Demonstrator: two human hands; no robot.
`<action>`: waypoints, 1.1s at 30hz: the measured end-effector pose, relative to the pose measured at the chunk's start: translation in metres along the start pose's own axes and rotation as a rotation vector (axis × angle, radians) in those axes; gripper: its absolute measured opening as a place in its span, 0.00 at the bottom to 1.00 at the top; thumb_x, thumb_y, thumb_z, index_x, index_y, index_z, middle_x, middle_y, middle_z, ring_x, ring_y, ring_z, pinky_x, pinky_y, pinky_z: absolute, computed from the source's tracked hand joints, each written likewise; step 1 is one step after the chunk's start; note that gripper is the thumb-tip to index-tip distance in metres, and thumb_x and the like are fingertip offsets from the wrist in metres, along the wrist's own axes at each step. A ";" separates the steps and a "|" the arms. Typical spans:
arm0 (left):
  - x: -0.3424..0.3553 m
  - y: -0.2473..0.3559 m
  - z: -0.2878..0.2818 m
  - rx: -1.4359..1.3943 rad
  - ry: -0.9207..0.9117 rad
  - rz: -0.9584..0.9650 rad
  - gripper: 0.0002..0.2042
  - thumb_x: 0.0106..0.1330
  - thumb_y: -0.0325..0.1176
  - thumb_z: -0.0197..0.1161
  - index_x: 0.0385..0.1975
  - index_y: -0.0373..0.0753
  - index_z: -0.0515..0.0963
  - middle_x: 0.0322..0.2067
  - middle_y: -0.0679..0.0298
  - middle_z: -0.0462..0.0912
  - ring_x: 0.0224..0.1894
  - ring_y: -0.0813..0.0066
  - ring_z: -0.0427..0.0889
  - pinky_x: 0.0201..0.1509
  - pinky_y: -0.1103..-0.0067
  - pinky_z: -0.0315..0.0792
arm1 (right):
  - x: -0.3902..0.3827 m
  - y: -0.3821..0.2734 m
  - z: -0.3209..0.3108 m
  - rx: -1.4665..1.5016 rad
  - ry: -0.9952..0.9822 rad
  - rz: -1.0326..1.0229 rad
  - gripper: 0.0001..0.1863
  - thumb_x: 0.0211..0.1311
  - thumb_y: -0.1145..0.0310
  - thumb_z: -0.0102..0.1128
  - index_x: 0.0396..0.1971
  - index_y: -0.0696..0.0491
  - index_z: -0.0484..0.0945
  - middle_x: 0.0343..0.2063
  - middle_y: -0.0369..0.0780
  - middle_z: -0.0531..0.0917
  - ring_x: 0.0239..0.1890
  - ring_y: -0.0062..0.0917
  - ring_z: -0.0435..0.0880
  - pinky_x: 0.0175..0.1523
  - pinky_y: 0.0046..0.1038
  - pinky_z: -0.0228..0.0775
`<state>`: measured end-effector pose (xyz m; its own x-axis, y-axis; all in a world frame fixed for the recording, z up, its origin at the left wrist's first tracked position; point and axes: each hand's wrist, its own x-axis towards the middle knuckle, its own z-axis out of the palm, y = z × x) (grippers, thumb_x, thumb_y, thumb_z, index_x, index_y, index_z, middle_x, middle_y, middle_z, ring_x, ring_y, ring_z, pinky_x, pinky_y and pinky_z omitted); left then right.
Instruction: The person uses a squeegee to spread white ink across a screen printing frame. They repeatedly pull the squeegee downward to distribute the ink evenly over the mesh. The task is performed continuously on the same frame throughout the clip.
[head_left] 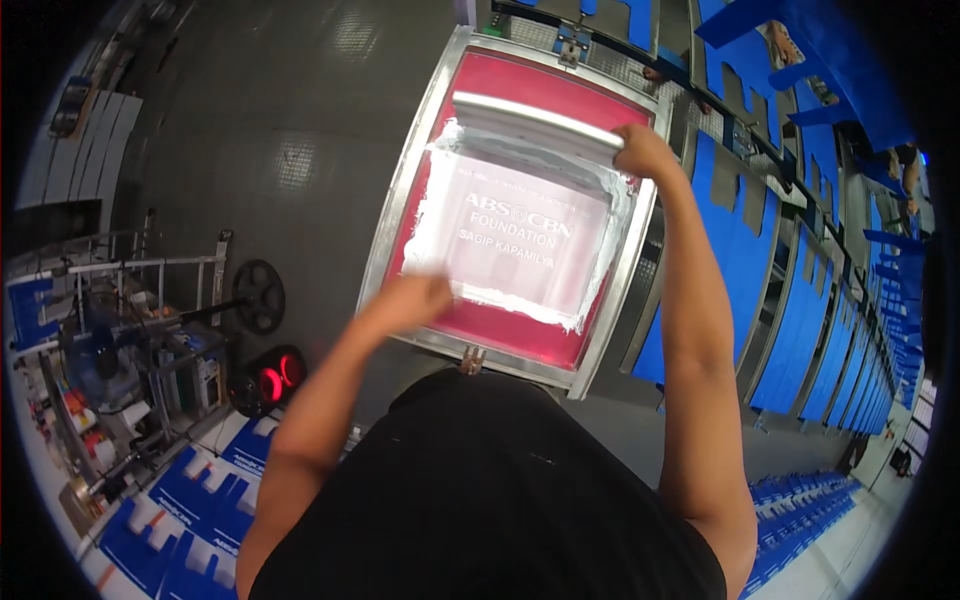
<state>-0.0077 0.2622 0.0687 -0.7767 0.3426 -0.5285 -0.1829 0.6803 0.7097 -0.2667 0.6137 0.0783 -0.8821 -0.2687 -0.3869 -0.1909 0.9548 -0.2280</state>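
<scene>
A screen printing frame (398,212) with a metal rim and red mesh (530,82) lies in front of me. White ink (421,219) rings a pale rectangle of mesh with lettering in its middle. My right hand (643,153) is closed round the right end of a long squeegee (535,117), which lies across the far part of the mesh. Over the near left part of the frame, my left hand (411,302) is smeared by motion; its fingers cannot be made out.
Rows of racks with blue cut-out pieces (710,240) run along the right. A metal cart (120,350), a black handwheel (258,297) and a red-lit speaker (270,381) stand at left. More blue pieces (188,492) lie at lower left. Another person's hand (782,45) shows far right.
</scene>
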 end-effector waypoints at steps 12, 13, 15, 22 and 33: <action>-0.065 -0.078 0.176 -0.789 -0.270 -0.073 0.21 0.69 0.50 0.57 0.33 0.34 0.81 0.25 0.71 0.78 0.29 0.86 0.73 0.35 0.85 0.69 | 0.005 -0.062 0.023 0.037 0.110 -0.121 0.27 0.39 0.76 0.54 0.47 0.52 0.81 0.41 0.51 0.83 0.48 0.44 0.80 0.55 0.37 0.71; -0.069 -0.068 0.169 -0.791 -0.244 -0.031 0.21 0.71 0.48 0.54 0.30 0.34 0.81 0.22 0.72 0.76 0.27 0.85 0.72 0.33 0.85 0.68 | 0.004 -0.065 0.018 0.049 0.102 -0.091 0.27 0.39 0.76 0.53 0.47 0.52 0.81 0.41 0.51 0.82 0.48 0.43 0.80 0.55 0.37 0.70; -0.075 -0.051 0.149 -0.807 -0.326 -0.034 0.21 0.72 0.48 0.54 0.29 0.35 0.81 0.22 0.72 0.76 0.27 0.85 0.72 0.33 0.85 0.68 | 0.000 -0.068 0.014 0.070 0.129 -0.062 0.28 0.39 0.76 0.53 0.47 0.52 0.81 0.42 0.51 0.82 0.48 0.44 0.80 0.55 0.37 0.70; -0.076 -0.041 0.143 -0.819 -0.383 -0.079 0.20 0.73 0.47 0.52 0.29 0.36 0.78 0.23 0.71 0.76 0.26 0.87 0.72 0.30 0.87 0.67 | -0.077 -0.103 0.035 0.012 0.090 -0.026 0.29 0.39 0.77 0.54 0.48 0.51 0.80 0.41 0.48 0.84 0.47 0.41 0.81 0.53 0.37 0.72; -0.061 -0.054 0.163 -0.497 -0.289 -0.211 0.22 0.71 0.51 0.53 0.34 0.36 0.81 0.20 0.69 0.77 0.22 0.83 0.74 0.27 0.82 0.69 | -0.267 -0.162 0.140 0.022 0.324 -0.141 0.16 0.41 0.78 0.58 0.35 0.52 0.76 0.30 0.39 0.81 0.39 0.34 0.79 0.43 0.36 0.65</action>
<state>0.1481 0.3102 -0.0135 -0.5112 0.4429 -0.7366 -0.6282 0.3924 0.6719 0.0598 0.5131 0.0937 -0.9391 -0.3403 -0.0470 -0.3147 0.9070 -0.2798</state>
